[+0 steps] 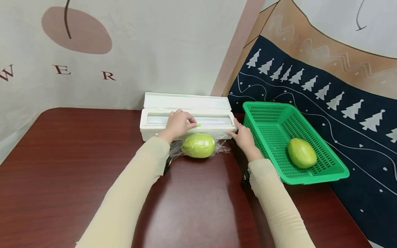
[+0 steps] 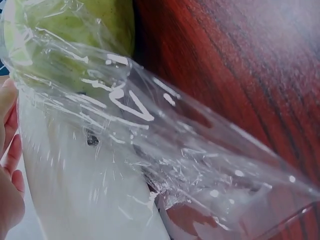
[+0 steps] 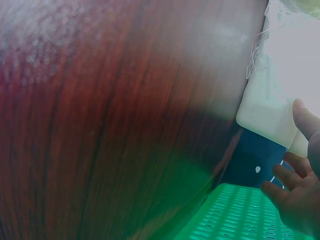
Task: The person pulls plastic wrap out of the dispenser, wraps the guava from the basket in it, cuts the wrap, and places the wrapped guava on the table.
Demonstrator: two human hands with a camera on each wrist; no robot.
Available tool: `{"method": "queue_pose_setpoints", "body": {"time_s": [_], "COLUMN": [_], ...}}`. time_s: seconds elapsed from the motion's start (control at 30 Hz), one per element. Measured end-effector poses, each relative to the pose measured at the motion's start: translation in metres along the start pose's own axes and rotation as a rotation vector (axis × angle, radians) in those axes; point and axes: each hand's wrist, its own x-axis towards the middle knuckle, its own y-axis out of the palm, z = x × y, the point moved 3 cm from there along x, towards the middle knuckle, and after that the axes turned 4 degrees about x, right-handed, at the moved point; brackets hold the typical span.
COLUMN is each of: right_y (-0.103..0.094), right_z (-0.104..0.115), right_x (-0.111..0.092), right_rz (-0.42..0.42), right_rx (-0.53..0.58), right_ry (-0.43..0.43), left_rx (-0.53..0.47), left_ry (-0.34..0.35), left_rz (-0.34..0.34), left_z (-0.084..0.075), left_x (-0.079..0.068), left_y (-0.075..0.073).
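A white cling film dispenser (image 1: pixel 189 132) lies along the back of the table, its lid (image 1: pixel 186 101) raised. My left hand (image 1: pixel 178 124) reaches over its front edge and pinches a small green slider (image 1: pixel 199 124). With the thumb on the front and the fingers round the corner, my right hand (image 1: pixel 244 137) grips the dispenser's right end. Against the front of the dispenser sits an oval green fruit (image 1: pixel 198 146) with clear cling film (image 2: pixel 200 165) over it. Crumpled film spreads out on both sides of the fruit.
Right of the dispenser stands a green plastic basket (image 1: pixel 252 127), close beside my right hand. One bare yellow-green fruit (image 1: pixel 302 153) lies in it. Printed cloth (image 1: pixel 173 51) hangs behind the dark red wooden table (image 1: pixel 77 179).
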Motion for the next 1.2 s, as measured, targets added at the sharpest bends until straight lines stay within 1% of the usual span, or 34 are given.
{"method": "queue_pose_setpoints", "body": {"time_s": [0.4,0.6,0.83,0.93,1.2], "right_y": [0.002,0.002,0.002,0.003,-0.002], "right_z": [0.0,-0.001,0.002,0.004,0.0], "right_x": [0.0,0.001,0.002,0.002,0.001], "right_rz": [-0.001,-0.003,-0.003,0.002,0.001], "right_rx": [0.003,0.005,0.007,0.013,0.005], "right_ry": [0.016,0.004,-0.003,-0.005,-0.01], "left_rx": [0.035,0.094,0.116,0.127,0.129], "left_ry": [0.032,0.064,0.065,0.075,0.074], "left_rz": [0.024,0.021,0.026,0.021,-0.016], "left_z": [0.0,0.003,0.011,0.015,0.04], "left_x": [-0.002,-0.004,-0.008,-0.011,-0.029], "left_y": [-0.001,-0.005,-0.01,-0.014,-0.031]}}
